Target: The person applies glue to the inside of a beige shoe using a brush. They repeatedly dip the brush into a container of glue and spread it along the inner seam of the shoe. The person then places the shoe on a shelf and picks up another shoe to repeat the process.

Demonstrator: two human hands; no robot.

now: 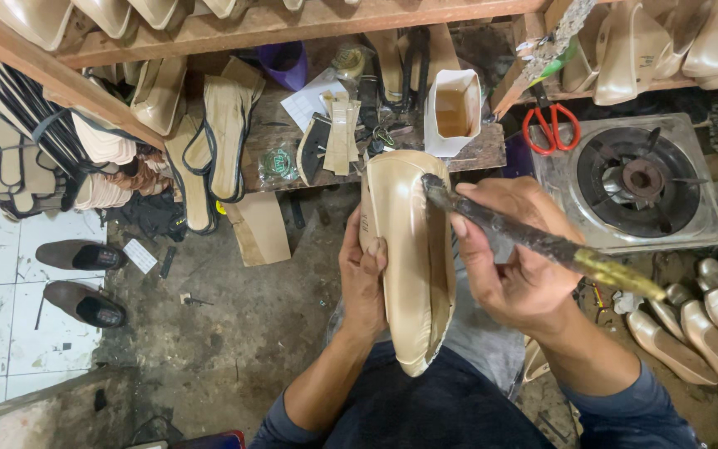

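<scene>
Left hand (pixel 363 283) closed around a beige shoe upper on its last (pixel 409 258), held over the lap; right hand (pixel 513 266) closed on a glue-caked brush (pixel 542 241), its tip touching the upper's edge. Part of the surface looks glossy, the rest dull, so coating seems partway. Behind, an open white carton (pixel 452 112) holds amber liquid.

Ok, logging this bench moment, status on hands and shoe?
Left hand grips beige shoe, sole side up. Right hand holds brush, tip on the shoe's upper edge. Nothing between hands and shoe.
</scene>
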